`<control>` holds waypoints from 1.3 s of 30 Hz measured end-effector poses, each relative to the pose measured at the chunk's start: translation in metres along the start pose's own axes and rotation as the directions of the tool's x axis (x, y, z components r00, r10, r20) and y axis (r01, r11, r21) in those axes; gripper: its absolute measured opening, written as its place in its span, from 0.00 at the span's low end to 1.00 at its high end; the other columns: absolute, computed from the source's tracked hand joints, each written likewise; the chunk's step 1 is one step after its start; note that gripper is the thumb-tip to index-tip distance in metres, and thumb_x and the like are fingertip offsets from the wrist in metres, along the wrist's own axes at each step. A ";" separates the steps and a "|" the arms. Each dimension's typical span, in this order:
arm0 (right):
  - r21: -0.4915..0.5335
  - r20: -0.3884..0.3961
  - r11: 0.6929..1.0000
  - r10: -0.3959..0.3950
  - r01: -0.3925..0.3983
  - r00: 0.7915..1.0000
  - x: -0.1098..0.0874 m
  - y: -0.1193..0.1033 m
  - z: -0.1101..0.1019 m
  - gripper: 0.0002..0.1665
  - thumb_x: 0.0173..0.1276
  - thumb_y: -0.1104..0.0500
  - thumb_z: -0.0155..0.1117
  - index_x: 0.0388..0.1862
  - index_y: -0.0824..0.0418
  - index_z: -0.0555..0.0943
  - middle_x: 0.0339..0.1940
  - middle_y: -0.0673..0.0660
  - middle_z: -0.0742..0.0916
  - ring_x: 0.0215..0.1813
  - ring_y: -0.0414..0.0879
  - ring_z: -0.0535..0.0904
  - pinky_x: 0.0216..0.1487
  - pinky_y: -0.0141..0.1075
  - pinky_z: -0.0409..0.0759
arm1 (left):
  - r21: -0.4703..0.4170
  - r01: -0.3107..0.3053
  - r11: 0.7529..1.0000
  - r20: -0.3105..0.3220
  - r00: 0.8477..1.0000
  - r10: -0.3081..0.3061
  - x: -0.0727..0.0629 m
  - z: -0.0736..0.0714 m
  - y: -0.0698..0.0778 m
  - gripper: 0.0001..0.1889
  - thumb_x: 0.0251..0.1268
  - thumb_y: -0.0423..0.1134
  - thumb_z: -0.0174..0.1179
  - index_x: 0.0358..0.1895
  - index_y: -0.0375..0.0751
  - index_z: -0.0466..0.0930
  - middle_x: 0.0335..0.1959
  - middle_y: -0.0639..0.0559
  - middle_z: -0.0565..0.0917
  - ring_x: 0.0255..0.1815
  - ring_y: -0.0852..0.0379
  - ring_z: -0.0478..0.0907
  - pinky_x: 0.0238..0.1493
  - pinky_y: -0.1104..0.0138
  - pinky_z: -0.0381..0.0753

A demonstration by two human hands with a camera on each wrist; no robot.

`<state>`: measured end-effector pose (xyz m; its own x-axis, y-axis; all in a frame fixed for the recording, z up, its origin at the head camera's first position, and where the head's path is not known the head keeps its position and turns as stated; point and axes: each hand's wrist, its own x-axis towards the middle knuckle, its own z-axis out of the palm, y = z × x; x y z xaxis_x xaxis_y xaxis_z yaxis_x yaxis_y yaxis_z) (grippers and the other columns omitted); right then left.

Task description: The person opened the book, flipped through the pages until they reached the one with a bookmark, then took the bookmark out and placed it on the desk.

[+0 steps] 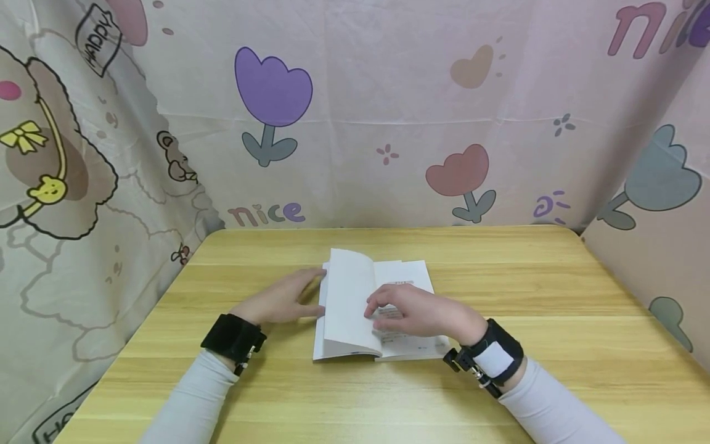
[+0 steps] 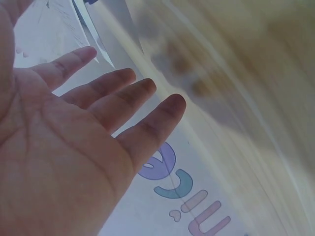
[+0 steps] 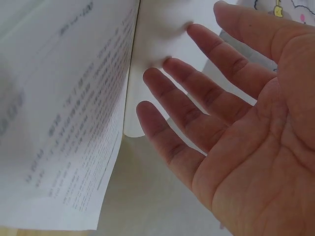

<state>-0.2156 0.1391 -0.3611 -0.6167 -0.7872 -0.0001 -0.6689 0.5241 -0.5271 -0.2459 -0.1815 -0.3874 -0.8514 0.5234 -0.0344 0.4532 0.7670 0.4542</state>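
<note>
An open paper book point(image 1: 350, 296) lies on the wooden table, its left side showing a blank white page that bows up from the spine. Printed text covers the right page point(image 1: 413, 271), partly hidden under my right hand point(image 1: 418, 311). That hand's fingertips touch the blank page near the spine; the right wrist view has its fingers nearly straight beside the blank page point(image 3: 162, 24) and a printed page point(image 3: 64, 123). At the book's left edge my left hand point(image 1: 283, 299) rests with its fingers extended, thumb and fingertips against the edge. The left wrist view shows its palm and loosely straight fingers.
The light wooden table point(image 1: 499, 271) spreads around the book. A printed cloth point(image 1: 355, 92) with flowers and letters hangs behind it and along both sides. Each wrist wears a black strap point(image 1: 235, 339) with a small device.
</note>
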 end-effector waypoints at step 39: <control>-0.139 -0.001 0.990 0.013 -0.013 1.000 0.007 -0.009 0.019 0.13 0.78 0.54 0.70 0.57 0.54 0.91 0.70 0.59 0.85 0.67 0.55 0.82 0.69 0.47 0.82 | 0.039 -0.037 0.999 0.034 0.999 0.035 -0.002 -0.002 0.023 0.38 0.74 0.57 0.68 0.81 0.47 0.70 0.86 0.39 0.65 0.87 0.37 0.60 0.85 0.39 0.63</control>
<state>-0.2059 0.1231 -0.3722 -0.6254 -0.7803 -0.0061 -0.7123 0.5741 -0.4038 -0.2337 -0.1655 -0.3749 -0.8252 0.5628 -0.0489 0.4942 0.7611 0.4202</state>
